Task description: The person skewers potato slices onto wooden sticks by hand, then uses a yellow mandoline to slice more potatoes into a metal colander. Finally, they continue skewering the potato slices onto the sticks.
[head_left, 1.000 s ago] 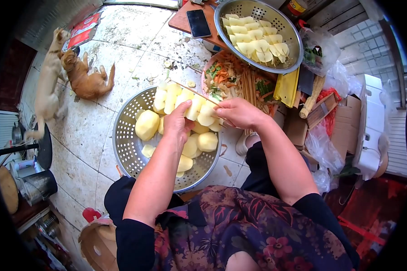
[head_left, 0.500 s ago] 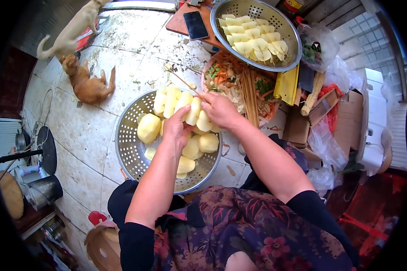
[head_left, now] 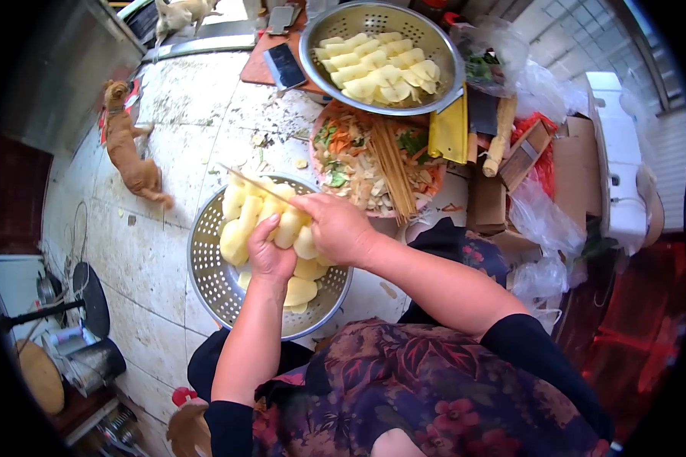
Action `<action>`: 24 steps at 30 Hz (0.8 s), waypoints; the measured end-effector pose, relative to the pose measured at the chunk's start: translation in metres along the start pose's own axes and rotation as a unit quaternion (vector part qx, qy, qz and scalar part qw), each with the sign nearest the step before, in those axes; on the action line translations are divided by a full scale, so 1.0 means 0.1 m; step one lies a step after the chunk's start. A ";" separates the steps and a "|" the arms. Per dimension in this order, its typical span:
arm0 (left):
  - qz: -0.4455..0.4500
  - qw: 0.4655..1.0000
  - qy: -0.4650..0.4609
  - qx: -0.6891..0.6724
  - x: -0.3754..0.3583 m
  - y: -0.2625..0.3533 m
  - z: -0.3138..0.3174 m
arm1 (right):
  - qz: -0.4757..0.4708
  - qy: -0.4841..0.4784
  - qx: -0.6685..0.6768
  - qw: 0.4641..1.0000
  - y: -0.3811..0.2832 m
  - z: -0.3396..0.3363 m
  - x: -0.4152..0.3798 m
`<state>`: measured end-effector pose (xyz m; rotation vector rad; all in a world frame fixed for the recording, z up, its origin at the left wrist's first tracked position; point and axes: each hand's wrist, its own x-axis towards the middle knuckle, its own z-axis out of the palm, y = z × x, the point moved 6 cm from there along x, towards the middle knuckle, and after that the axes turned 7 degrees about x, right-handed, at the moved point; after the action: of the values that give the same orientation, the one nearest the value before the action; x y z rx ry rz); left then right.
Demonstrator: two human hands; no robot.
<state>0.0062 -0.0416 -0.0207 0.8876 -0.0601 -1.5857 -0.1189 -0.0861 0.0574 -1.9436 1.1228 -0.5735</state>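
Note:
My left hand (head_left: 273, 255) is closed around the near side of a row of pale peeled potato pieces (head_left: 255, 217), its thumb pointing up. At the right end of that row, my right hand (head_left: 334, 227) grips a thin wooden skewer (head_left: 244, 180), which slants up and left along the far side of the pieces. Whether the skewer passes through them I cannot make out. Both hands are over a perforated metal colander (head_left: 209, 286), where more peeled potatoes (head_left: 301, 291) lie, partly hidden by my hands.
Behind, a second colander (head_left: 310, 57) holds fanned potato slices (head_left: 377, 68). A tray of vegetable scraps (head_left: 351, 164) with a bundle of skewers (head_left: 392, 171) stands nearer. A phone (head_left: 284, 66) lies on a board. A brown dog (head_left: 133, 152) stands at left; cardboard boxes (head_left: 575, 167) are at right.
My hands have turned the potato row and skewer, now tilted down to the right. The brown dog has got up from the floor, and the pale dog has moved to the doorway. The view has shifted.

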 end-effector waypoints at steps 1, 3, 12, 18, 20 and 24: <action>-0.001 1.000 0.004 0.018 -0.02 0.03 0.03 | -0.010 0.001 0.010 1.000 -0.05 -0.04 -0.02; 0.011 1.000 -0.011 0.025 -0.03 0.08 0.09 | -0.042 0.013 0.027 0.999 -0.18 -0.15 -0.06; 0.016 0.987 -0.150 0.046 0.39 0.41 0.97 | -0.148 0.193 0.059 0.968 -0.55 -1.22 -0.22; 0.053 0.962 -0.246 0.104 1.34 0.32 2.34 | -0.130 0.198 0.123 0.964 -0.39 -1.66 -0.44; 0.100 0.952 -0.261 0.126 1.58 0.20 2.79 | -0.100 0.206 0.134 0.964 -0.27 -1.79 -0.48; 0.032 0.963 -0.244 0.106 2.24 -0.20 3.27 | -0.023 0.211 0.190 0.959 -0.07 -2.09 -0.60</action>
<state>-0.1826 -0.3741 0.0875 0.6275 -0.6114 -1.7262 -0.2930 -0.1194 0.1838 -1.5533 1.1190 -1.1794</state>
